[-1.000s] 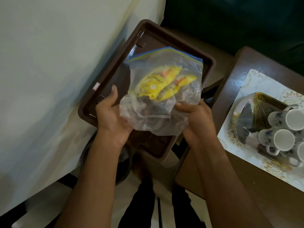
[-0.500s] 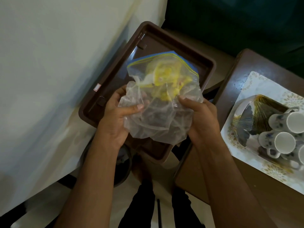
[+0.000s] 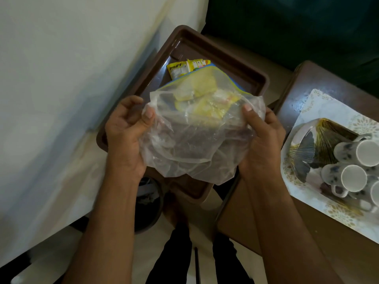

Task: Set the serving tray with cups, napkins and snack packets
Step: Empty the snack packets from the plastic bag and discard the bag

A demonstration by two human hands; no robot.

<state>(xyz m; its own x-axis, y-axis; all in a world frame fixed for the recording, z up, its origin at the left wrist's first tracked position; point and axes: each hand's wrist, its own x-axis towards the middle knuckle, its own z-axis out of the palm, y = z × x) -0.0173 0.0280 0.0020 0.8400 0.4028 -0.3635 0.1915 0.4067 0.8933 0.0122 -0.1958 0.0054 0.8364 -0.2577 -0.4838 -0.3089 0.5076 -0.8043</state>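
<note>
Zip bag tipped over the brown serving tray [image 3: 242, 64]

Left hand [image 3: 125, 136] and right hand [image 3: 262, 140] each clench a side of the clear zip bag [image 3: 190, 144]; 2 yellow snack packets [image 3: 187, 68] lie on the tray at its blue-edged mouth, 1 reading "TOFF". Cups [image 3: 352, 177] sit right.

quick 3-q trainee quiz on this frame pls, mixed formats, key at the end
1. True or false: both hands grip the clear zip bag above the brown tray.
2. Where do the yellow snack packets outside the bag lie? A) on the tray's far end B) on the wooden table C) on the floor
3. Fill in: the white cups lie on their ____ on the patterned mat.

Key: 1 true; 2 A; 3 sides
</note>
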